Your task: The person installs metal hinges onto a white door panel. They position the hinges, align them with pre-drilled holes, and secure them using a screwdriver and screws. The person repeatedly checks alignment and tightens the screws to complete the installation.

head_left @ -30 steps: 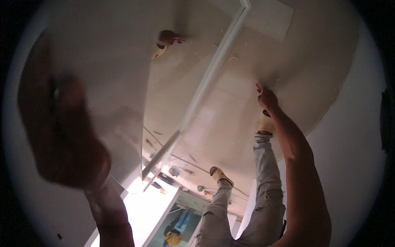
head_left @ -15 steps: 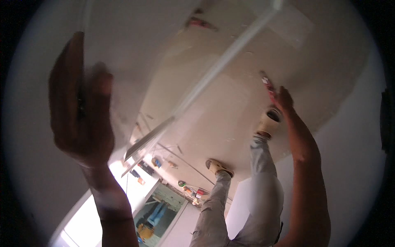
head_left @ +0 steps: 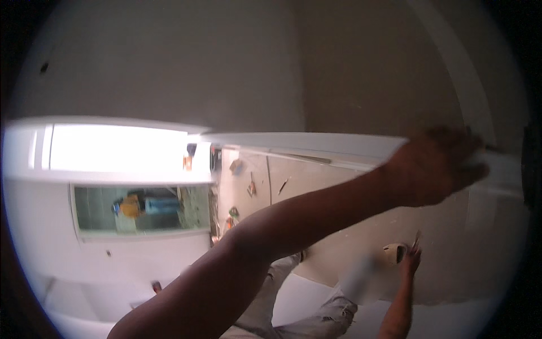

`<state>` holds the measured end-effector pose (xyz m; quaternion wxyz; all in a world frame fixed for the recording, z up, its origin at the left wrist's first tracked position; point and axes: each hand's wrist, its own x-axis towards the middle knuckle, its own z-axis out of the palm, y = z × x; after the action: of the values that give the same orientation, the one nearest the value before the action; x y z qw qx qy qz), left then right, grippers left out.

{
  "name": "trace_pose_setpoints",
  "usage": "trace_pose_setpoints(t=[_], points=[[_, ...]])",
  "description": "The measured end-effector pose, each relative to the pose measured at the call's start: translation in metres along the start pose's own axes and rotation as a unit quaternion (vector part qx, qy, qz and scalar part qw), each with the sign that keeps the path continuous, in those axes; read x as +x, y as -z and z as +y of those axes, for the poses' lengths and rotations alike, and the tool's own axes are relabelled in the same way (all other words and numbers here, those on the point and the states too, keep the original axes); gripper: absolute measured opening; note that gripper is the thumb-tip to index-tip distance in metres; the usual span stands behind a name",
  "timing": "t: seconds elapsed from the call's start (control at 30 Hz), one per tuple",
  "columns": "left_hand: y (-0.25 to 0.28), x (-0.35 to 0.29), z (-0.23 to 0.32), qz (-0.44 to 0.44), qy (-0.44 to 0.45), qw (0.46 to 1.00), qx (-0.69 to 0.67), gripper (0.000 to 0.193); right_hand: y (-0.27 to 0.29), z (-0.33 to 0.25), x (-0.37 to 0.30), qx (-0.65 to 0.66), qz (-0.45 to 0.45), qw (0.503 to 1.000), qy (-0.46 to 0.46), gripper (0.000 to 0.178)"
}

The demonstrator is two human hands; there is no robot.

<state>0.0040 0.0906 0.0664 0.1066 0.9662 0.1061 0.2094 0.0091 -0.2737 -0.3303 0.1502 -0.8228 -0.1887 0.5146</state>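
My left arm crosses the picture from the lower left. At its end my left hand (head_left: 435, 169) is over a long white strip (head_left: 322, 144), its fingers stretched and apart though smeared by motion. Whether they touch the strip, I cannot tell. Lower right, my right hand (head_left: 413, 263) is closed around a slim tool (head_left: 418, 242), which showed a red handle in the earlier frame. The tool is beside my light clog (head_left: 393, 253) on the beige floor (head_left: 361, 237). Blur hides its exact kind.
A wide grey-white surface (head_left: 169, 68) fills the upper left. Several tools and scraps, among them a red-handled tool (head_left: 252, 186), lie on the floor. Beyond a framed opening (head_left: 84, 234) is another person (head_left: 149, 205) in an orange top and blue trousers. A bright window (head_left: 118, 148) stands alongside.
The view has turned strongly. My left hand has moved from the pale panel at the left to the white strip at the right. My right hand still holds the tool, lower in view.
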Motion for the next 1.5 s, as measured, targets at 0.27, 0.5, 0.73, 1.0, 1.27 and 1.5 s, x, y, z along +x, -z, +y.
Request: trace_pose_setpoints(t=[0.27, 0.5, 0.73, 1.0, 1.27, 1.5], points=[[0.077, -0.177, -0.04, -0.015, 0.185, 0.982, 0.044, 0.046, 0.072, 0.023, -0.231, 0.137, -0.184, 0.914, -0.334, 0.055], [0.21, -0.408, -0.054, -0.016, 0.491, 0.868, 0.071, 0.05, 0.009, -0.114, -0.334, 0.195, -0.11, 0.935, -0.275, 0.05], [0.26, -0.657, -0.029, -0.411, 0.632, 0.633, -0.173, 0.045, -0.047, -0.19, -0.448, 0.252, 0.009, 0.927, -0.277, 0.045], [0.337, -0.819, -0.01, -0.394, 0.693, 0.579, -0.171, 0.029, -0.077, -0.254, -0.501, 0.257, 0.132, 0.946, -0.145, 0.041], [0.392, -0.925, -0.037, -0.372, 0.619, 0.667, -0.186, 0.048, -0.149, -0.256, -0.521, 0.301, 0.157, 0.94, -0.042, 0.029], [0.499, -1.035, -0.079, -0.422, 0.627, 0.647, -0.103, 0.056, -0.352, -0.156, -0.638, 0.415, 0.117, 0.872, -0.231, 0.032]])
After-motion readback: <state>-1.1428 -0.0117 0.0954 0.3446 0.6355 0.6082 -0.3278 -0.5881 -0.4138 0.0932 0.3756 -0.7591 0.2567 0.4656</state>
